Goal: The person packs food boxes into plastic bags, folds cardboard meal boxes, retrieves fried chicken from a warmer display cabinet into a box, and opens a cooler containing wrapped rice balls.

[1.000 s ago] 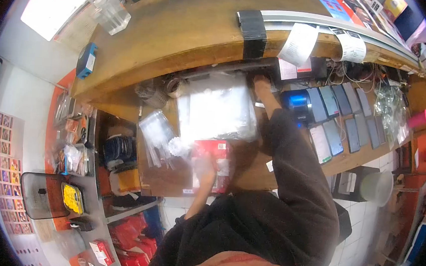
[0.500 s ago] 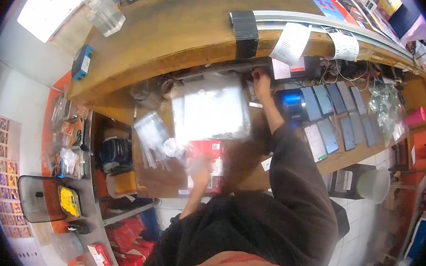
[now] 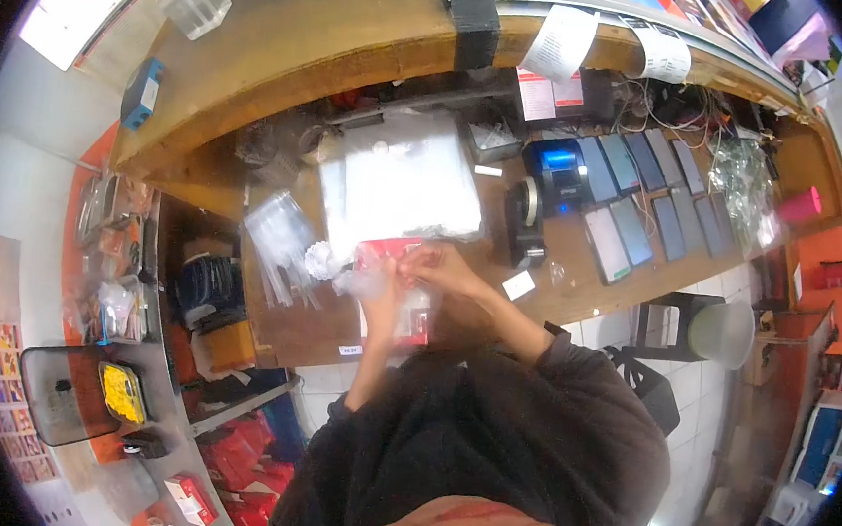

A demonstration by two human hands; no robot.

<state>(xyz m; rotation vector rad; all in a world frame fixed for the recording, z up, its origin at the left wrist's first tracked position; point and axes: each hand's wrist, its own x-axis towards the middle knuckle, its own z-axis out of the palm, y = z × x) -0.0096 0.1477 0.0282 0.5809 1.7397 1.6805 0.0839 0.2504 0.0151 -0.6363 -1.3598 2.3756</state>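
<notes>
My left hand (image 3: 382, 298) is closed on a crumpled clear plastic bag (image 3: 360, 282), held above a red and white box (image 3: 416, 328) near the desk's front edge. Fingertips of my right hand (image 3: 445, 269) are pinched together right beside the left fingers. Whatever lies between those right fingertips is too small to make out. Just behind both hands is a stack of clear plastic sleeves (image 3: 403, 178), bright with glare. More clear sleeves (image 3: 284, 242) are fanned out on the left, next to a crumpled white ball (image 3: 320, 260).
A black tape dispenser (image 3: 526, 227) stands right of the hands, before a small printer (image 3: 558, 175). Several phones (image 3: 676, 224) lie in rows further right. A white card (image 3: 518, 286) is near the front edge. The raised wooden counter (image 3: 309, 47) borders the back.
My right hand has come back from the rear of the desk to meet my left hand. The tape dispenser, earlier behind my right arm, now shows. The view has shifted slightly.
</notes>
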